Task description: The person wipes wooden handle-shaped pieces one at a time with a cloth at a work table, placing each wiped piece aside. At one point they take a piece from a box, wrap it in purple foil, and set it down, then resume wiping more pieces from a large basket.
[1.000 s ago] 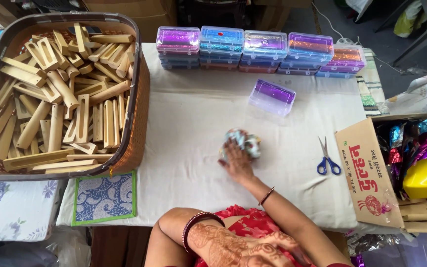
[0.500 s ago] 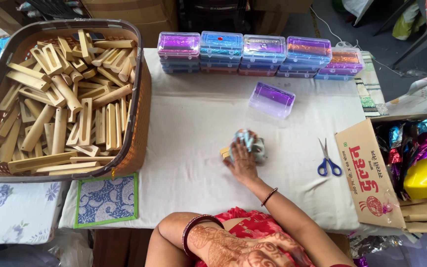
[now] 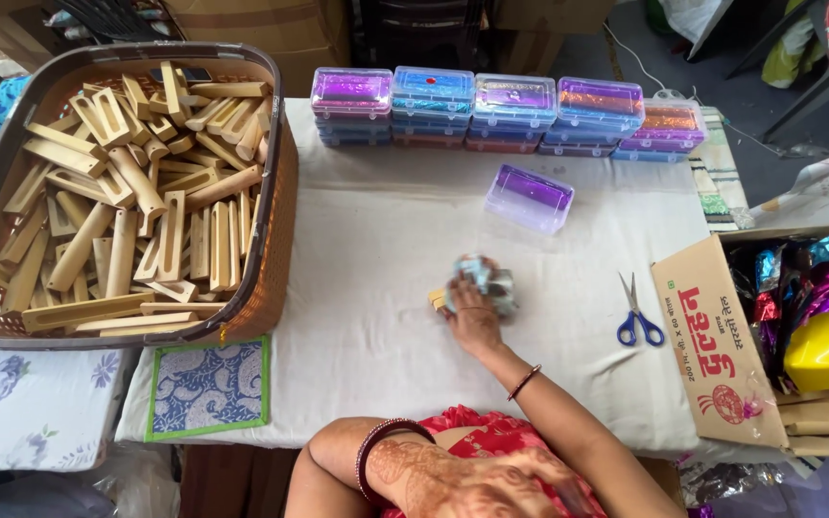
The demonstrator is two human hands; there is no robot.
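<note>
My right hand (image 3: pixel 477 321) reaches out over the white cloth (image 3: pixel 367 240) and presses on a small wooden piece (image 3: pixel 437 299) partly wrapped in shiny silver-blue foil (image 3: pixel 482 280). The fingers curl around the foil bundle, and one bare wooden end sticks out to the left. My left hand (image 3: pixel 472 480), patterned with henna and wearing dark bangles at the wrist, lies flat on my red-clothed lap, holding nothing.
A brown basket (image 3: pixel 275 206) of several slotted wooden pieces stands at left. Stacked clear boxes with coloured foil (image 3: pixel 491 110) line the far edge, one purple box (image 3: pixel 530 197) apart. Blue-handled scissors (image 3: pixel 637 312) lie right of the hand, beside a cardboard carton (image 3: pixel 722 336) of foil scraps.
My right hand has shifted the foil bundle slightly left and turned it, so a wooden end now shows at its left side. The left hand stays on my lap.
</note>
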